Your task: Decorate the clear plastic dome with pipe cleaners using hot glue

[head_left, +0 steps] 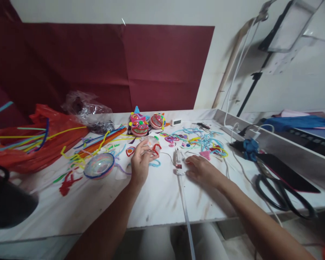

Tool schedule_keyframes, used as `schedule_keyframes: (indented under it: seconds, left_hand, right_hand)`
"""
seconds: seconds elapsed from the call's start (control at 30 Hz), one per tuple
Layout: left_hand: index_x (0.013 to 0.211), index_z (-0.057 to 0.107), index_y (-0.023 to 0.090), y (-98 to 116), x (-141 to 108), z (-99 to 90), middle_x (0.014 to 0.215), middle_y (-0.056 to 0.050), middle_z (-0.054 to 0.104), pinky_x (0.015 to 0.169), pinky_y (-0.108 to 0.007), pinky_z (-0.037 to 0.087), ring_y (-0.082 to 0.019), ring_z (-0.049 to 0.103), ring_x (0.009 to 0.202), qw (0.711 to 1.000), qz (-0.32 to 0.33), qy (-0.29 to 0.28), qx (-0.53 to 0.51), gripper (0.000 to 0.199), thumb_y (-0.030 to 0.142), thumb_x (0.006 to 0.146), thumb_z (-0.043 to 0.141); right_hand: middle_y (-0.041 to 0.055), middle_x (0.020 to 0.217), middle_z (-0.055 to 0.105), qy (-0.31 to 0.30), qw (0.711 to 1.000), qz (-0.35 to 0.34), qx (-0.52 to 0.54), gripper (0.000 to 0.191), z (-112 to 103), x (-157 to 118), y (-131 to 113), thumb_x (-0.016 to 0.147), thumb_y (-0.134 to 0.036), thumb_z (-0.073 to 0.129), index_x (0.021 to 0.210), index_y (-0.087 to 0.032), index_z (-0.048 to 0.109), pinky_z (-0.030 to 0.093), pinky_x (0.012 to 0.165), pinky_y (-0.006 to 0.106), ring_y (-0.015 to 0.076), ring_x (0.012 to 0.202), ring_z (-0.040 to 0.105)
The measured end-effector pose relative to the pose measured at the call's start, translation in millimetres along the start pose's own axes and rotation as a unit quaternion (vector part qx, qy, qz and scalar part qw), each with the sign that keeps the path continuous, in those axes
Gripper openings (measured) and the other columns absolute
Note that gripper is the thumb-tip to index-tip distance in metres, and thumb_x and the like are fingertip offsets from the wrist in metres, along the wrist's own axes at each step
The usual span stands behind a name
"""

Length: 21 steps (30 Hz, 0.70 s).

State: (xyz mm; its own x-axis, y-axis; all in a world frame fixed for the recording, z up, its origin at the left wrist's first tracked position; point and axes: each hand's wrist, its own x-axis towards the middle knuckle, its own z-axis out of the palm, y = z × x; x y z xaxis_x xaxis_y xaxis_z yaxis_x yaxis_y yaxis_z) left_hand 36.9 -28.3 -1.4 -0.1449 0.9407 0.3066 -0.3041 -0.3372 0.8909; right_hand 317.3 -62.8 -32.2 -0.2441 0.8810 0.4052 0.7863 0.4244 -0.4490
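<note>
My left hand (141,160) is closed around a clear plastic piece (151,141) with red pipe cleaner and a bit of green on it. Just right of it, a white hot glue gun (178,157) lies on the table, nozzle pointing away, with a long glue stick (186,213) sticking out of its back over the front edge. Beside the glue gun rests my right hand (202,169), fingers apart and holding nothing. On the left stands a clear bowl-like shell (99,165) rimmed with blue pipe cleaner.
Two colourful pipe-cleaner lion heads, one (138,123) with a blue tip, stand at the back. Loose pipe cleaners (209,139) lie right of centre. A red plastic bag (18,151) and a black mug (11,198) are left; large black scissors (283,195) lie right.
</note>
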Motion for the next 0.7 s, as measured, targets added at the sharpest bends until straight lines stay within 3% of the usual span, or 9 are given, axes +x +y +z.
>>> schedule_keyframes:
  seconds: [0.17,0.33,0.5,0.7]
  left_hand:
    - [0.123,0.072,0.021,-1,-3,-0.3,0.097,-0.003,0.071,0.074,-0.039,0.074,-0.021,0.076,0.084,1.000,0.003,-0.023,0.011,0.048,0.032,0.076,0.079]
    - [0.122,0.073,0.020,4,-6,1.0,0.095,-0.005,0.072,0.073,-0.043,0.074,-0.025,0.078,0.085,0.999,-0.003,-0.036,0.024,0.050,0.032,0.074,0.079]
    - [0.122,0.075,0.020,6,-5,2.1,0.091,-0.002,0.072,0.068,-0.039,0.073,-0.024,0.077,0.083,0.999,-0.004,-0.028,0.035,0.051,0.033,0.072,0.078]
    - [0.120,0.077,0.021,3,-6,2.7,0.090,-0.002,0.072,0.065,-0.036,0.073,-0.023,0.076,0.081,0.998,-0.011,-0.036,0.044,0.050,0.032,0.071,0.078]
  right_hand:
    - [0.0110,0.114,0.082,0.069,0.996,-0.032,0.047,0.018,-10,19,-38,0.096,-0.024,0.067,0.109,-0.026,0.079,0.064,0.088,0.045,0.0304,0.100,0.079]
    - [0.0111,0.112,0.079,0.086,0.982,-0.117,0.123,0.019,1,55,-84,0.107,-0.033,0.063,0.115,-0.027,0.079,0.064,0.092,0.044,0.0290,0.101,0.076]
    - [0.0124,0.108,0.076,0.107,0.973,-0.168,0.121,0.024,20,78,-88,0.108,-0.023,0.056,0.116,-0.025,0.079,0.062,0.091,0.046,0.0302,0.102,0.074]
    - [0.0120,0.106,0.074,0.084,0.978,-0.159,0.104,0.023,18,80,-84,0.109,-0.023,0.058,0.109,-0.028,0.081,0.061,0.091,0.048,0.0314,0.100,0.072]
